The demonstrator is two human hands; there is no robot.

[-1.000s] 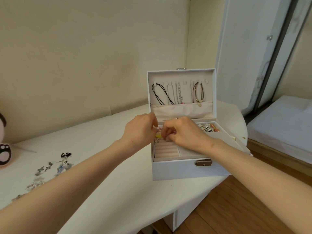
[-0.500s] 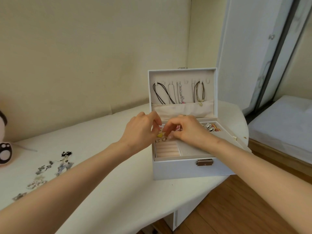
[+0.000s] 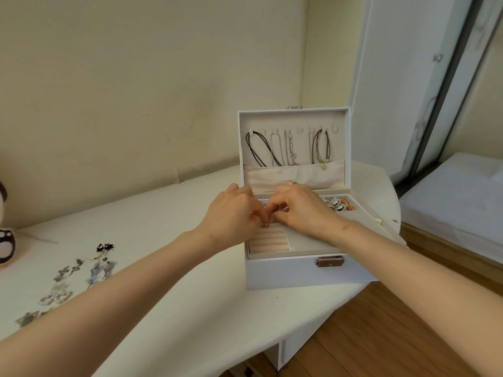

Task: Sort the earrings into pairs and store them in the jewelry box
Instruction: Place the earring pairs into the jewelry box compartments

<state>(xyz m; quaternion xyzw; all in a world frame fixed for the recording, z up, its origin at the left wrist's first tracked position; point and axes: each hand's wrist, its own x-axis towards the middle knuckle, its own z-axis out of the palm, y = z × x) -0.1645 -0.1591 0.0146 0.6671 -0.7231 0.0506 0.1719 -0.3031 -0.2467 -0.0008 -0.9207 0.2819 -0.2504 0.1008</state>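
Note:
A white jewelry box (image 3: 299,270) stands open on the white table, its lid upright with necklaces (image 3: 288,148) hanging inside. My left hand (image 3: 231,216) and my right hand (image 3: 302,210) meet over the box's pink ring-roll section (image 3: 269,240). Their fingertips pinch a small earring (image 3: 265,225) right above the rolls; most of it is hidden by my fingers. Several stored earrings (image 3: 339,205) lie in the box's back right compartment. Loose earrings (image 3: 81,276) lie on the table at the far left.
The table (image 3: 168,308) ends in a curved front edge above a wooden floor (image 3: 381,336). A round pink-and-black object (image 3: 5,246) sits at the left edge. A bed (image 3: 457,191) stands at the right, the wall just behind the box.
Both hands have moved slightly lower and forward toward the ring rolls, with the fingertips closing together on the small earring. The box has not moved.

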